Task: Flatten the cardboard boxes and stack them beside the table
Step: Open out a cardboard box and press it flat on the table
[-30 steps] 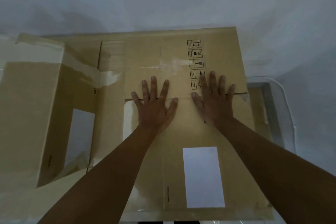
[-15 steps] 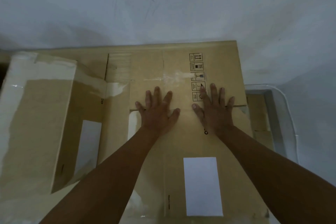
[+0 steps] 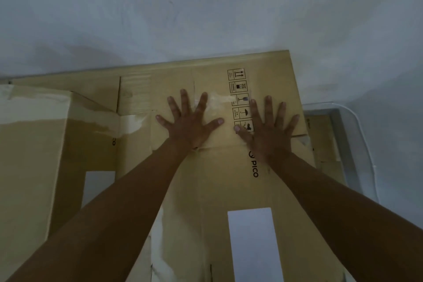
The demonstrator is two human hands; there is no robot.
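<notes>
A flattened brown cardboard box (image 3: 219, 190) with a white label and printed handling symbols lies in front of me, its far flap reaching the wall. My left hand (image 3: 190, 121) presses flat on the far flap with fingers spread. My right hand (image 3: 267, 128) presses beside it, palm down, fingers spread, partly over the symbols and the fold line. To the left stands another cardboard box (image 3: 34, 155), still in box shape, with tape on top and a white label on its side.
A grey-white wall (image 3: 206, 7) rises right behind the boxes. At the right, a clear plastic bin (image 3: 357, 155) holds more cardboard. Another flat piece of cardboard (image 3: 68, 84) lies behind the left box.
Both hands have slid farther up onto the far flap, toward the wall, still pressing flat. The view has tilted up a little, so the boxes sit lower in the frame.
</notes>
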